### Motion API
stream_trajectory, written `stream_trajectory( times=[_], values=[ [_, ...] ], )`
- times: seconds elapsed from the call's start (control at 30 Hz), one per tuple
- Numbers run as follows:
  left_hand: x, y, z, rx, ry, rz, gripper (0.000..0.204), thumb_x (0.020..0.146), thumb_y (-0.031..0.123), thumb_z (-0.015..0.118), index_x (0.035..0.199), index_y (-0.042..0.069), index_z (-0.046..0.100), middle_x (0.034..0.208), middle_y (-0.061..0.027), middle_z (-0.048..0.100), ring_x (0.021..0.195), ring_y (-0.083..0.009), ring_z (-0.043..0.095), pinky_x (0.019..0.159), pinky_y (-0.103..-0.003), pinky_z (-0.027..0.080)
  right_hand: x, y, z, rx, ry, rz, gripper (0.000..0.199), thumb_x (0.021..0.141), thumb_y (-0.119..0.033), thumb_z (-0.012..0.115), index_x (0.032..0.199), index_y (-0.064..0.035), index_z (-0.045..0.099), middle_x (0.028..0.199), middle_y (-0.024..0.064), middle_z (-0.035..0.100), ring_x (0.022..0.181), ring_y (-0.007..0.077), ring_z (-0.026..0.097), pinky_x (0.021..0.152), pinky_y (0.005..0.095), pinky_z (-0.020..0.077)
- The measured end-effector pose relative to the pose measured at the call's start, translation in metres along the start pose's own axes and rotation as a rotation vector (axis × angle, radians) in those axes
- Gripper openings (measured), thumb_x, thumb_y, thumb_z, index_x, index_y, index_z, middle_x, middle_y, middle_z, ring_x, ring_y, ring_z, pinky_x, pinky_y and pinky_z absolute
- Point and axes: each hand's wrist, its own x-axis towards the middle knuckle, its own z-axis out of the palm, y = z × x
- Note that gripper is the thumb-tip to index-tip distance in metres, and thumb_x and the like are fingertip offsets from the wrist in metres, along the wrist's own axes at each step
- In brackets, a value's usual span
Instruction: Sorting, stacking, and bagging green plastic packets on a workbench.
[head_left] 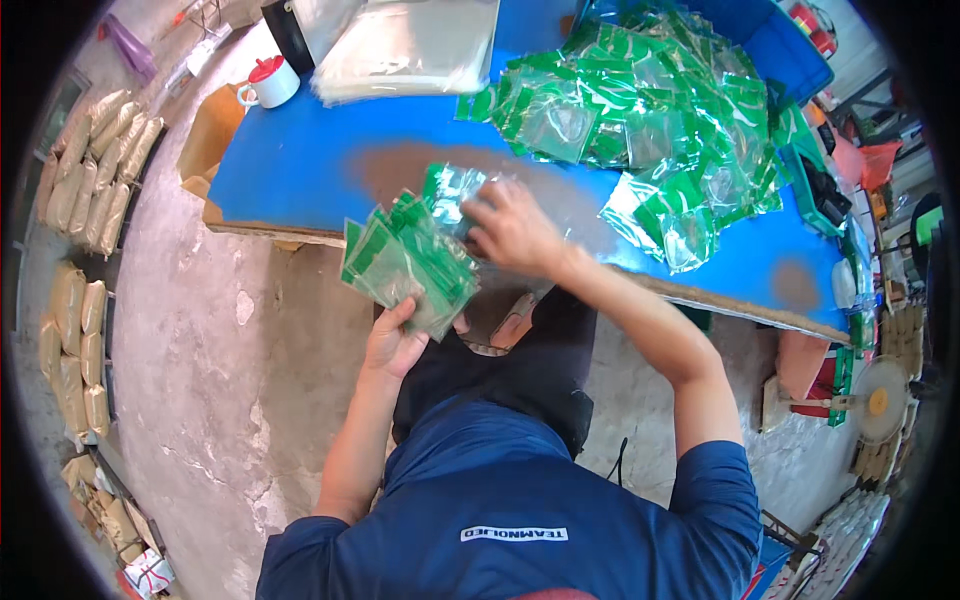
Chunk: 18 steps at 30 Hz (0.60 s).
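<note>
While my left hand point(392, 345) clamps the fanned stack of green pouches point(405, 262) from below for support, my right hand point(512, 228) pinches one pouch point(450, 190) atop it, squaring it.

a fanned stack of green-and-clear flat pouches point(405, 262) sits at the near edge of the blue table point(290, 165), pinched from below by the left hand point(392, 343); the right hand point(512, 230) presses one more green pouch point(450, 190) on the tabletop just beyond it. a big loose heap of the same pouches point(650, 110) covers the table's far right. clear plastic bags point(405, 45) lie piled at its far edge. tan filled sacks point(95, 165) stand in rows on the floor left of the table.
</note>
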Motion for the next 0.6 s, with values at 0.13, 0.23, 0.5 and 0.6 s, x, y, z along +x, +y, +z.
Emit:
stream_trajectory(
  times=[0.13,0.23,0.5,0.6],
  values=[
    [0.006,-0.015,0.018,0.028,0.023,-0.002,0.053,0.096,0.012,0.066,0.142,0.001,0.043,0.135,-0.0156,0.059,0.127,-0.0322,0.056,0.109,-0.050,0.045,0.009,-0.013,-0.016,0.202,-0.200,-0.124,0.031,0.087,-0.012,0.066,0.117,-0.0044,0.067,0.117,0.0153,0.060,0.115,0.0345,0.055,0.096,0.0445,0.0473],
    [0.013,-0.018,0.017,0.017,0.098,0.041,0.052,0.096,0.014,0.066,0.141,0.001,0.044,0.133,-0.0164,0.060,0.125,-0.0326,0.058,0.106,-0.049,0.047,0.023,0.041,-0.042,-0.113,0.130,0.195,0.039,0.092,-0.024,0.060,0.122,0.0015,0.062,0.133,0.0226,0.055,0.126,0.0421,0.050,0.107,0.0525,0.0394],
    [-0.001,-0.014,0.009,0.035,-0.048,-0.009,0.059,0.093,0.017,0.069,0.144,0.001,0.043,0.134,-0.0170,0.060,0.126,-0.0381,0.057,0.087,-0.059,0.056,-0.015,-0.028,-0.016,0.091,-0.020,-0.057,0.029,0.091,-0.018,0.061,0.116,-0.0028,0.062,0.117,0.0212,0.059,0.114,0.0411,0.056,0.097,0.0504,0.0477],
    [0.013,-0.020,0.013,0.051,-0.010,-0.050,0.056,0.094,0.016,0.067,0.144,0.002,0.044,0.132,-0.0164,0.061,0.122,-0.0361,0.060,0.088,-0.054,0.056,0.002,0.003,-0.014,0.348,-0.052,-0.084,0.026,0.093,-0.016,0.060,0.116,-0.0035,0.064,0.121,0.0196,0.061,0.119,0.0398,0.056,0.098,0.0498,0.0467]
  ],
)
